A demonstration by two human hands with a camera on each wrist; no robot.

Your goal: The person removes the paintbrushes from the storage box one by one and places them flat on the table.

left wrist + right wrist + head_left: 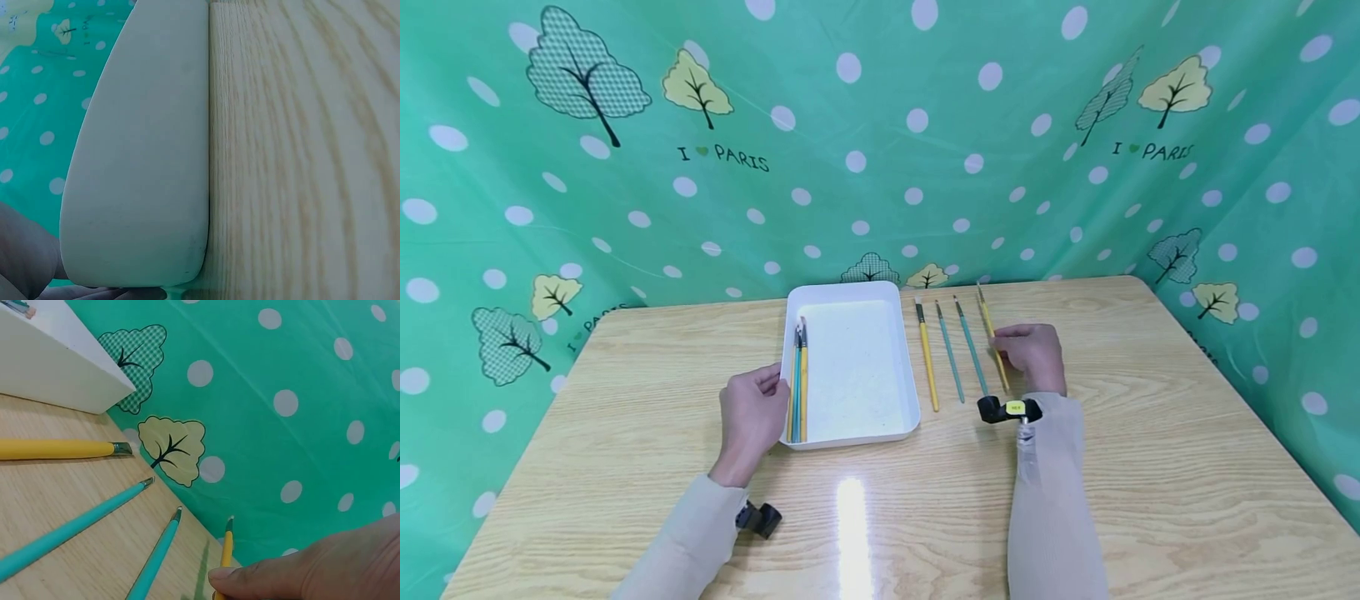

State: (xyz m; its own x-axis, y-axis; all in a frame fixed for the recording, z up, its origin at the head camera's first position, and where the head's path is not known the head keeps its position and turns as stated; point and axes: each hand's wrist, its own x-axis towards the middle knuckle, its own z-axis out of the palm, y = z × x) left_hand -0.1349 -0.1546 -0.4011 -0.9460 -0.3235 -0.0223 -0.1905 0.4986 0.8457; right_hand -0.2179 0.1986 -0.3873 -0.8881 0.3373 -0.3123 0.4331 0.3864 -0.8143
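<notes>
At the left side of a white tray [850,439], my left hand [754,417] grips the wall. In the left wrist view the tray's outer wall [140,150] fills the middle, with part of the thumb at lower left. Inside the tray, several yellow and teal paintbrushes [804,392] lie along the left wall, bristles away from me. My right hand [1036,352] pinches a yellow paintbrush [987,318] between thumb and fingers. The right wrist view has the thumb on its yellow handle [227,550]; the fingers behind are mostly hidden.
Between tray and right hand lie a yellow paintbrush [928,358], a thin teal paintbrush [950,350] and another teal paintbrush [972,346], roughly parallel. They rest on a wooden table [1165,467]. A green dotted curtain [880,125] hangs behind the table's back edge.
</notes>
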